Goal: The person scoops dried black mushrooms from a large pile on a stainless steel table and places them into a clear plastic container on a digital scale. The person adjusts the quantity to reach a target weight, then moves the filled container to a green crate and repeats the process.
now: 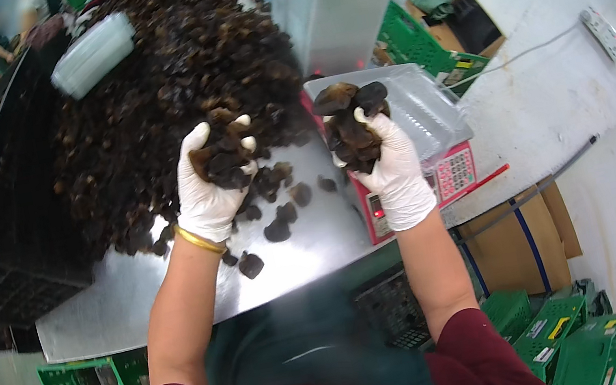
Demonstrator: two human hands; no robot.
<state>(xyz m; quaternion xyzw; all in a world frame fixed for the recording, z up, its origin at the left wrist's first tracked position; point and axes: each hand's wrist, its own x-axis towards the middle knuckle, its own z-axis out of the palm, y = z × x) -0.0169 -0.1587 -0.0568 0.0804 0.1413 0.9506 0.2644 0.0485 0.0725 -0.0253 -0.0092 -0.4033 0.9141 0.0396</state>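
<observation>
My left hand (209,194), in a white glove, is closed around a clump of dark brown wood ear mushrooms (224,156) above the front of a large mushroom heap (178,54). In my right hand (397,170), also gloved, is another handful of wood ear mushrooms (351,129). That hand is over the left part of a clear plastic tray (422,104). The tray rests on a red digital weighing scale (453,173), whose keypad shows on the right while my hand and wrist cover part of it. Several loose mushrooms (277,229) lie on the steel table (318,252) between my arms.
A stack of clear trays (95,54) lies on the heap. A black crate (10,220) stands left, a metal column (336,2) behind the scale. Green crates (416,37) hold things at the back right. A cable (519,56) runs to a socket strip (601,34). A person (0,42) is far left.
</observation>
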